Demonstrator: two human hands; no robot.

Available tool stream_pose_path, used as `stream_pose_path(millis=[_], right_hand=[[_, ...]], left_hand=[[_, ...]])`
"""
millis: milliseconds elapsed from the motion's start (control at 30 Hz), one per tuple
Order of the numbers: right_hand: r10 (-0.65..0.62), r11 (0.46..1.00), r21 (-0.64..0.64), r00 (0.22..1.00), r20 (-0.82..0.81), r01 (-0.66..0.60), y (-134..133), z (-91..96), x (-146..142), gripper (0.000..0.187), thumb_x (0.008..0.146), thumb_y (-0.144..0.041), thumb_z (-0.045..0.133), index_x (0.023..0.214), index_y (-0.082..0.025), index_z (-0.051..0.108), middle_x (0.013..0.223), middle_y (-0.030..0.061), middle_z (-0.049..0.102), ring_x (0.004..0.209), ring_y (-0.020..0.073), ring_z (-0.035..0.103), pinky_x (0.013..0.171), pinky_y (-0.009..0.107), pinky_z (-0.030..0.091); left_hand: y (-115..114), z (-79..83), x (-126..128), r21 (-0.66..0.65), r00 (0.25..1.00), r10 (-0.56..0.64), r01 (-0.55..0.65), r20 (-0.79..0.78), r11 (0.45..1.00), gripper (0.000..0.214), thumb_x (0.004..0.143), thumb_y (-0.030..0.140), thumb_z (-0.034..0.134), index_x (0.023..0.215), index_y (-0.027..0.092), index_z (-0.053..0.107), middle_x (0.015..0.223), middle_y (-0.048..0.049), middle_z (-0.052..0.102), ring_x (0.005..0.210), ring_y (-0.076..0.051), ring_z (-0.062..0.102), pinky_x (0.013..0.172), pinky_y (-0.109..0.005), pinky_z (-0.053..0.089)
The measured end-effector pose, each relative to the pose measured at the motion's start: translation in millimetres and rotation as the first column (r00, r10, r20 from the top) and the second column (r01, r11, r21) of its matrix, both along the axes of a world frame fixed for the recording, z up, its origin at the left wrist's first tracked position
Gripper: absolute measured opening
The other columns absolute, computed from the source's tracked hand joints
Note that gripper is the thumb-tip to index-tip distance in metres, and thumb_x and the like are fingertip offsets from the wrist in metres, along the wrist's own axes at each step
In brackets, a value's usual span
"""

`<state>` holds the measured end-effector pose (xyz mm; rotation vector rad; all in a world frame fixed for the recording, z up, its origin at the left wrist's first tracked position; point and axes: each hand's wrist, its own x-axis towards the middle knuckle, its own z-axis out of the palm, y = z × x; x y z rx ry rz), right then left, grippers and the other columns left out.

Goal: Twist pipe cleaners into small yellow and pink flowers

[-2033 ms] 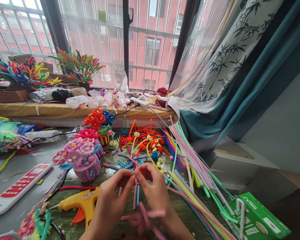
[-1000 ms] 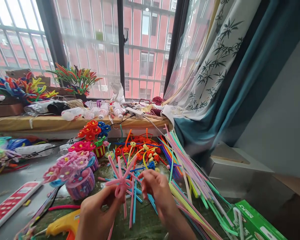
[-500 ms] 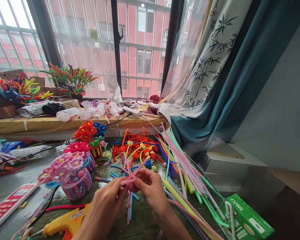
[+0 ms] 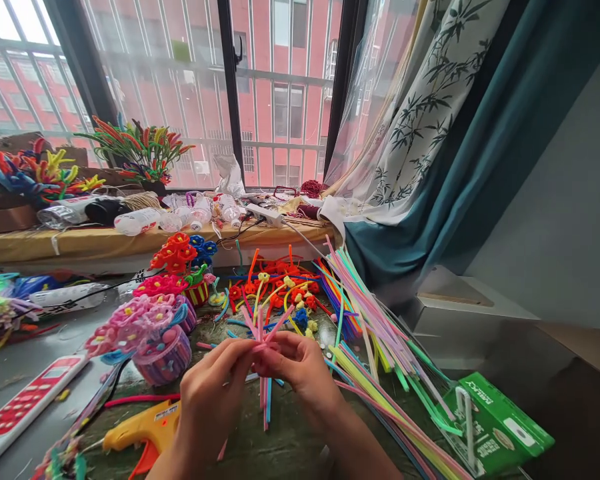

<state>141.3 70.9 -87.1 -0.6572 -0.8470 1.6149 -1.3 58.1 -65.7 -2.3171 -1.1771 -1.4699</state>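
Between my two hands is a bunch of pink pipe cleaners [image 4: 261, 323], its upper ends fanned out above my fingers. Pink and blue stems hang straight down below the grip. My left hand [image 4: 219, 377] pinches the bunch from the left, fingertips pressed at its middle. From the right, my right hand [image 4: 305, 370] holds the same spot, thumb and forefinger closed on it. The fingers hide the exact join. Just left of my hands stands a striped pot [image 4: 163, 360] of pink pipe-cleaner flowers [image 4: 135, 323].
A yellow glue gun [image 4: 140, 427] lies by my left forearm, near a red-and-white power strip [image 4: 30, 407]. Loose pastel pipe cleaners [image 4: 380, 320] spread to the right, beside a green box [image 4: 505, 427]. Red and orange flower pieces [image 4: 275, 280] lie behind. Bottles [image 4: 137, 221] line the sill.
Both hands have drawn closer around the middle of the pink bunch. Its upper ends stand closer together and more upright. The view has shifted slightly.
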Motion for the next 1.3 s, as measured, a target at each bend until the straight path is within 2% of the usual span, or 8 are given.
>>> stream_pose_path(millis=[100,267,367,733,967,1100,1200,1300], right_hand=[[0.047,0.998,-0.034,0.998,-0.033,-0.049,-0.5,-4.8,-1.0,0.039,0.053,-0.030,0.090,0.083,-0.013,0.073,0.079,0.0057,0.074,0.069,0.0152,0.068,0.072,0.028,0.055],[-0.083,0.995,-0.053,0.996,0.012,0.084,-1.7,-0.5,-0.1,0.035,0.049,-0.026,0.091,0.077,-0.013,0.073,0.074,0.0044,0.074,0.070,0.0149,0.067,0.069,0.025,0.054],[-0.110,0.992,-0.054,0.993,0.044,0.112,-2.5,5.3,1.4,0.034,0.048,-0.025,0.091,0.074,-0.013,0.072,0.073,0.0043,0.074,0.068,0.0152,0.067,0.069,0.025,0.054],[-0.078,0.997,-0.003,0.988,0.137,0.079,-0.6,-2.8,5.8,0.036,0.048,-0.030,0.090,0.076,-0.014,0.074,0.077,0.0057,0.075,0.074,0.0194,0.069,0.074,0.030,0.054],[-0.117,0.993,-0.005,0.982,0.149,0.119,-3.7,4.5,2.4,0.032,0.051,-0.034,0.088,0.066,-0.014,0.069,0.065,0.0025,0.070,0.060,0.0154,0.064,0.063,0.027,0.052],[-0.133,0.990,0.062,0.981,0.139,0.126,-4.0,9.0,2.5,0.031,0.055,-0.034,0.087,0.062,-0.016,0.063,0.055,-0.0015,0.065,0.051,0.0123,0.059,0.056,0.025,0.049],[-0.149,0.979,0.170,0.970,0.194,0.116,-4.4,9.2,3.7,0.027,0.062,-0.033,0.084,0.069,-0.017,0.064,0.060,-0.0017,0.064,0.054,0.0128,0.059,0.058,0.025,0.049],[-0.231,0.940,0.317,0.918,0.321,0.125,-5.3,7.6,4.9,0.020,0.072,-0.033,0.076,0.080,-0.017,0.067,0.064,-0.0002,0.064,0.061,0.0149,0.061,0.062,0.027,0.049]], left_hand=[[-1.1,-0.5,-4.2,-0.075,1.000,0.001,-0.002,-0.007,0.997,0.007,0.086,0.015,0.061,0.084,0.020,0.066,0.071,0.0041,0.070,0.059,-0.009,0.063,0.059,-0.016,0.046],[1.2,4.7,-7.2,-0.170,0.992,-0.102,0.112,0.070,0.979,0.009,0.082,0.024,0.068,0.090,0.021,0.066,0.082,0.0020,0.068,0.058,-0.009,0.058,0.057,-0.018,0.046],[2.6,5.4,-7.8,-0.202,0.977,-0.173,0.195,0.121,0.960,0.004,0.086,0.020,0.063,0.082,0.020,0.064,0.082,0.0007,0.064,0.063,-0.010,0.057,0.057,-0.019,0.045],[3.9,-1.1,-5.1,-0.261,1.000,-0.021,0.025,0.018,0.965,0.014,0.089,0.021,0.054,0.076,0.019,0.057,0.077,0.0008,0.061,0.059,-0.011,0.052,0.056,-0.021,0.042],[2.9,-3.4,-4.1,-0.269,1.000,0.001,-0.001,-0.003,0.963,0.013,0.090,0.024,0.054,0.078,0.019,0.059,0.080,-0.0001,0.062,0.066,-0.013,0.057,0.062,-0.021,0.043],[1.9,-5.4,-2.6,-0.323,0.999,0.004,0.007,0.033,0.946,0.016,0.090,0.025,0.053,0.077,0.019,0.061,0.079,-0.0001,0.062,0.064,-0.012,0.056,0.061,-0.022,0.041],[1.8,-5.5,-0.9,-0.457,0.992,0.054,0.003,0.111,0.889,0.020,0.087,0.034,0.054,0.076,0.019,0.061,0.071,0.0010,0.059,0.056,-0.013,0.050,0.055,-0.023,0.037],[2.5,-3.3,1.4,-0.683,0.955,0.059,0.165,0.292,0.711,0.033,0.084,0.046,0.054,0.066,0.018,0.058,0.055,0.0038,0.048,0.050,-0.012,0.041,0.048,-0.023,0.030]])
